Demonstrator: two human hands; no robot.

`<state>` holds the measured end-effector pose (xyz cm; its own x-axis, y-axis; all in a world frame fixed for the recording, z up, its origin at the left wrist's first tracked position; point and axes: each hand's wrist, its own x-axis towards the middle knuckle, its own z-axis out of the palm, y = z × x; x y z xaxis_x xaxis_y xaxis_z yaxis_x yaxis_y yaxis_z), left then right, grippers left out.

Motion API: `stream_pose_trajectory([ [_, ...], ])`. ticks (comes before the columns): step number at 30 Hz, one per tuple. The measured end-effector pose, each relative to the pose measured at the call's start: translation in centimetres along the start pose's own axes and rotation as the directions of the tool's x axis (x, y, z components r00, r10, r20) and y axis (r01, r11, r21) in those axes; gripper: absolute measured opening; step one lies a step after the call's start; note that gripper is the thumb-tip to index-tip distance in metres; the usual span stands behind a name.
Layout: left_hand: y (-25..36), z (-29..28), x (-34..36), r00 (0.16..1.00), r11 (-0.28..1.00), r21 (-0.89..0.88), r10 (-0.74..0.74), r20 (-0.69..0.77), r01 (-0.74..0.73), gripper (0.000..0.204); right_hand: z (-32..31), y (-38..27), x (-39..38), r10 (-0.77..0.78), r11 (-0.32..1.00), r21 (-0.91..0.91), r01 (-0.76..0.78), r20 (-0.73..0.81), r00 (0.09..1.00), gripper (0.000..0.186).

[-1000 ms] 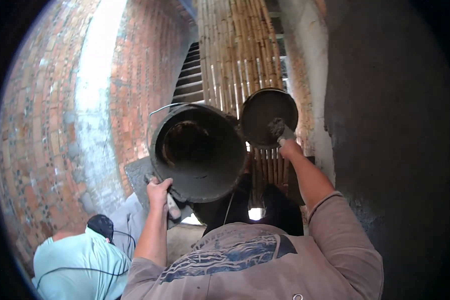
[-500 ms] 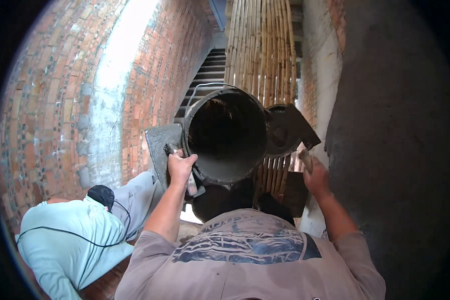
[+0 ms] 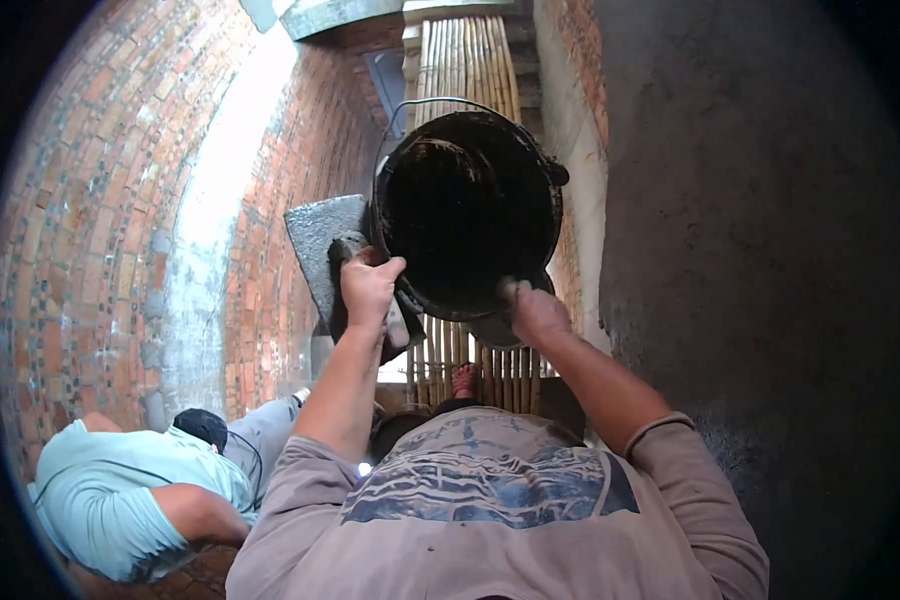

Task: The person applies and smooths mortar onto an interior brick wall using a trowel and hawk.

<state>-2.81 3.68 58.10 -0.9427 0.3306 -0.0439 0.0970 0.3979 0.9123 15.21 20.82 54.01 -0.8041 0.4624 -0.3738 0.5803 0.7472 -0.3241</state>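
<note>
My left hand (image 3: 368,290) is closed round the handle of a plastering trowel (image 3: 322,235). Its flat grey blade, smeared with mortar, juts out to the left. The thumb rests at the left rim of a dark bucket (image 3: 470,225), whose mouth faces me and whose wire handle arches over the far side. Inside it is too dark to make out the contents. At the bucket's near right rim, my right hand (image 3: 540,315) grips a pale-ended tool handle (image 3: 511,288); the tool's working end is lost in the dark. Below that hand, a dark rounded edge (image 3: 498,332) shows under the bucket.
Bamboo poles (image 3: 465,75) form a walkway beneath and ahead. A bare foot (image 3: 465,380) stands on it. Brick wall (image 3: 90,220) rises on the left; a dark plastered wall (image 3: 740,250) stands close on the right. Another person (image 3: 120,490) in a pale shirt bends at lower left.
The bucket now sits farther up in the picture, and the bare foot shows below it. My right hand, with its tool, has moved left to the bucket's near rim. The other person's arm is now bent.
</note>
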Motion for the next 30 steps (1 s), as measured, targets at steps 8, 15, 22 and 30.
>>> stream_pose_trajectory([
  [8, 5.6, 0.3, -1.2, 0.993, 0.974, -0.199, 0.115, 0.041, -0.105, 0.016, -8.3, 0.1, 3.0, -0.024, 0.988, -0.145, -0.044, -0.435, 0.900, 0.020],
  [15, 14.0, -0.6, -3.9, 0.970, 0.975, -0.103, 0.208, 0.126, -0.196, 0.015, -5.7, 0.9, 2.0, -0.204, 0.976, -0.116, 0.185, -0.787, 0.583, 0.028],
  [22, 15.7, -2.3, -3.8, 0.970, 0.969, -0.170, 0.204, 0.136, -0.180, 0.016, -14.7, -0.8, -2.1, -0.063, 0.996, 0.019, 0.083, -0.485, 0.872, 0.030],
  [30, 18.0, 0.3, -5.0, 0.951, 0.909, -0.333, 0.296, 0.094, -0.250, 0.012, -11.0, 0.9, -3.5, -0.051, 0.968, 0.171, 0.182, -0.579, 0.814, 0.032],
])
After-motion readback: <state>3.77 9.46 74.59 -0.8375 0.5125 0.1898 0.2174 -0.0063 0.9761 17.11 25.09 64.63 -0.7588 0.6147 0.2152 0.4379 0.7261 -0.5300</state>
